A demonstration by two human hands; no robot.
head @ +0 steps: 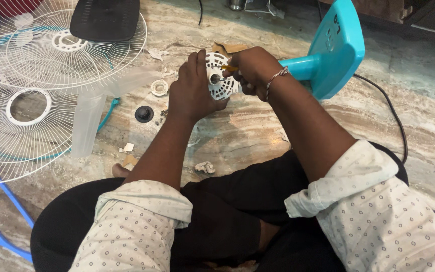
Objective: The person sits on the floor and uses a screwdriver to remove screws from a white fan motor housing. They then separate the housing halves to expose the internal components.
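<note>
At nine o'clock of the scene, two white wire fan guards [31, 95] lay overlapping on the marble floor [429, 116], with a dark flat base [105, 19] resting on the upper one at eleven o'clock. A translucent fan blade [89, 113] lay just beside the guards, and near it sat a small white ring [159, 87] and a black round cap [144, 114], with paper scraps [205, 167] scattered toward six o'clock. At the centre, the left hand [192, 90] had its grip clamped on a white slotted motor cover [220, 75], held up off the floor, fingers curled behind it. Touching it from three o'clock, the right hand [255, 70] was closed on a small yellowish tool [227, 67] pressed at the cover's middle. Behind that hand, at one o'clock, stood a turquoise fan body [336, 48], a black cable [396, 121] trailing past it across the floor.
</note>
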